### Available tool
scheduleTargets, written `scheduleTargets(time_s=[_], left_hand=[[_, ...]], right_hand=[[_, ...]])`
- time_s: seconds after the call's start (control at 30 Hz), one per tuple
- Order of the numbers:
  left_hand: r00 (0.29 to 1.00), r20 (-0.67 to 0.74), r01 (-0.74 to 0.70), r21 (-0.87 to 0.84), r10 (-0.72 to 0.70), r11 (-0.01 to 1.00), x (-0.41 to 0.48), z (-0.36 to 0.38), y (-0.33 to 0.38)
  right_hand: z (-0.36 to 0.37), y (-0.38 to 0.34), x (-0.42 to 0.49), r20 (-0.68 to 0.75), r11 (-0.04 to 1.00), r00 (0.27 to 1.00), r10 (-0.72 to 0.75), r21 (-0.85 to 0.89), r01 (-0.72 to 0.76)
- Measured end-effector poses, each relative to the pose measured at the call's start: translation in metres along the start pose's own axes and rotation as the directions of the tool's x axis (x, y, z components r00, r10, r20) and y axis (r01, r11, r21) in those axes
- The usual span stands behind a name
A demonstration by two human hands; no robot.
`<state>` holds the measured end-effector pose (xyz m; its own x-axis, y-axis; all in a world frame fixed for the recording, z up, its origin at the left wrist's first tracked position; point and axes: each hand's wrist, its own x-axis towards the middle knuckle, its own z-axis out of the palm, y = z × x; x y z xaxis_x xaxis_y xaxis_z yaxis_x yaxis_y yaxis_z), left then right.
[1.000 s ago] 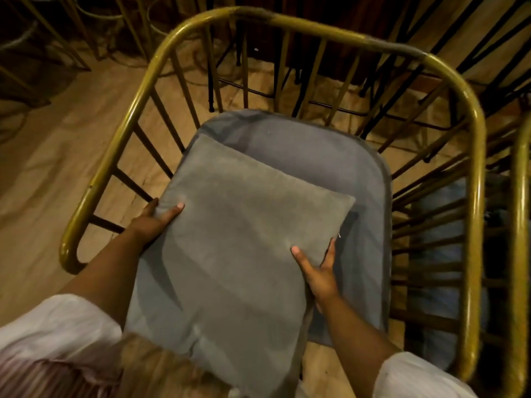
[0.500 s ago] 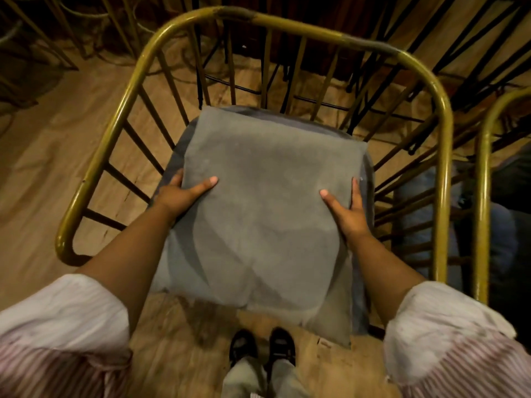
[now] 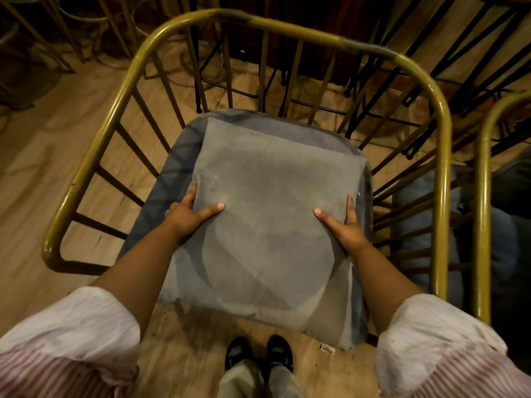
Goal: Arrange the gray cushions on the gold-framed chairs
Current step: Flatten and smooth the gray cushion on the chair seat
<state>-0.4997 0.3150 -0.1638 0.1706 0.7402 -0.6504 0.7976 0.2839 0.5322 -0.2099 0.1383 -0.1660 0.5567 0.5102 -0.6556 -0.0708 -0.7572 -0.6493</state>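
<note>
Standing right at the front of the seat, the person shows dark shoes (image 3: 258, 353) on the wood floor (image 3: 43, 156), toes just short of the chair's front edge. Rolled white sleeves (image 3: 77, 320) with red-striped fabric frame the bottom of the view, and both bare forearms reach forward over the seat.

The gray cushion (image 3: 270, 214) lies flat on the blue-gray seat pad (image 3: 172, 165) of the gold-framed chair (image 3: 442, 156), covering most of it; a strip of pad shows along the left side and across the back, and the cushion's near edge hangs slightly past the front of the seat. The left hand (image 3: 188, 215) grips the cushion's left edge, thumb lying across the top face and the fingers tucked down along the side, clamped on the fabric. The right hand (image 3: 346, 228) mirrors it on the right edge: thumb spread onto the top, a finger running up along the side, the rest hidden under the cushion.

Around the seat the curved gold rail sweeps from the left arm round the back to the right arm, with thin spindles dropping to the seat. Just beside it on the right stands a second gold chair (image 3: 484, 196) with a blue seat (image 3: 413, 214) showing through the spindles. Farther back, dark metal legs (image 3: 474, 61) of other furniture crowd the floor.
</note>
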Motion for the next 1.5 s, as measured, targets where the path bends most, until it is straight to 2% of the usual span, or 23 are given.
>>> scheduleTargets(time_s=[0.47,0.7,0.93,1.07,1.13,1.2,1.3,1.4,1.5], left_hand=[[1.000,-0.002,0.028,0.125,-0.028,0.992,-0.018,0.000,-0.003],[0.994,0.014,0.107,0.129,-0.110,0.986,-0.016,0.015,-0.016],[0.995,-0.051,0.090,0.142,-0.083,0.986,-0.016,0.028,-0.019],[0.995,-0.103,0.026,0.242,0.000,0.970,-0.034,0.028,-0.004],[0.996,-0.085,0.004,0.258,0.019,0.966,-0.052,0.032,0.012],[0.997,-0.017,-0.067,0.249,0.074,0.966,-0.074,0.034,0.036],[0.960,0.146,-0.266,0.231,0.237,0.936,-0.123,0.033,0.087],[0.890,0.254,-0.438,0.243,0.379,0.865,-0.173,0.029,0.142],[0.813,0.295,-0.569,0.213,0.503,0.795,-0.218,0.039,0.188]], right_hand=[[0.005,0.020,-0.016,-0.044,1.000,0.999,0.001,0.023,0.000],[0.016,0.019,-0.016,-0.042,0.998,0.999,-0.018,-0.064,0.015],[0.023,0.031,-0.011,-0.073,0.989,0.997,-0.035,-0.144,0.024],[0.022,0.022,-0.021,-0.066,0.979,0.998,-0.008,-0.202,-0.006],[0.017,0.016,-0.033,-0.027,0.965,1.000,-0.005,-0.263,-0.002],[0.004,0.008,-0.050,0.075,0.926,0.997,-0.033,-0.373,0.059],[-0.030,-0.009,-0.092,0.169,0.838,0.977,-0.133,-0.506,0.202],[-0.071,-0.022,-0.135,0.121,0.813,0.952,-0.282,-0.497,0.304],[-0.118,-0.022,-0.173,0.004,0.815,0.921,-0.390,-0.465,0.347]])
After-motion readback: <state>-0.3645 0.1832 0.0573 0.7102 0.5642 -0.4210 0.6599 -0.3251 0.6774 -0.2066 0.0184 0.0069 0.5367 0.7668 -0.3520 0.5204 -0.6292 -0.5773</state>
